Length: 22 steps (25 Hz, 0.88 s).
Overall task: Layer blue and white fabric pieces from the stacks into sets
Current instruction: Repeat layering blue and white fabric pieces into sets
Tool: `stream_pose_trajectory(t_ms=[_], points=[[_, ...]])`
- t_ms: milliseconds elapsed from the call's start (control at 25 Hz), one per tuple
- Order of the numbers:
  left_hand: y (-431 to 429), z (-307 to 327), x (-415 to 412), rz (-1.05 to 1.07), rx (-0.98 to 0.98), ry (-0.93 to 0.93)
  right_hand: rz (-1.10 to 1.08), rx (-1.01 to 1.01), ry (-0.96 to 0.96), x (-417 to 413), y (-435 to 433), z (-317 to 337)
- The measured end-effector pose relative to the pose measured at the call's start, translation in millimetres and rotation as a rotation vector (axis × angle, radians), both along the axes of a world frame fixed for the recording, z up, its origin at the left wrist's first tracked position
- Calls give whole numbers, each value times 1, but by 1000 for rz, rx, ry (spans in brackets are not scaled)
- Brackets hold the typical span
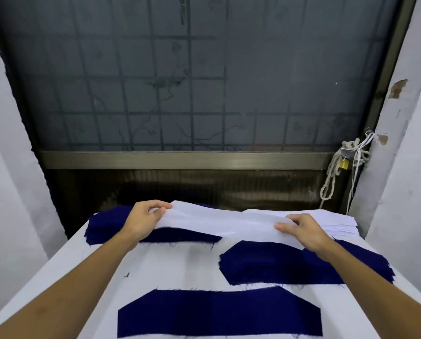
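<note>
White surface (180, 260) under a grilled window. Both hands are apart, each pinching one end of a white fabric piece (216, 222): left hand (144, 217) on the left end, right hand (304, 232) on the right end. Piece is stretched between them, long axis L-R, over the far half of the surface, partly over the far-left blue stack (106, 228) and just beside the white stack (341, 222) at far right. A second blue stack (265, 263) sits under the right forearm. Likely target is the flat blue piece (219, 314) at the near edge, which also runs L-R, so it's already parallel. Probably a straight pull toward the body, no rotation, w/ both hands about equally far from it.
</note>
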<state>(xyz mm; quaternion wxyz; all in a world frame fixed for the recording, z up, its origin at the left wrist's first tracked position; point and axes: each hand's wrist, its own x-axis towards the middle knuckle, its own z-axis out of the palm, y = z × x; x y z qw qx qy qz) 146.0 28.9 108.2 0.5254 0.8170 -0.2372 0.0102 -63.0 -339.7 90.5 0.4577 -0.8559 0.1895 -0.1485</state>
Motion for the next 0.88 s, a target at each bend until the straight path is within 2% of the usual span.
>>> stream_pose_trajectory(t_ms=[200, 360, 560, 760, 880], points=[[20, -33, -29, 207, 34, -90, -101, 119, -91, -23, 28, -25], [43, -63, -54, 167, -16, -28, -46, 145, -113, -55, 50, -47], [66, -101, -78, 195, 48, -33, -37, 133, -119, -91, 71, -73], [82, -132, -94, 204, 149, -49, -153, 71, -181, -106, 83, -100], [87, -144, -101, 185, 182, -47, -214, 0, -156, -106, 83, -114]])
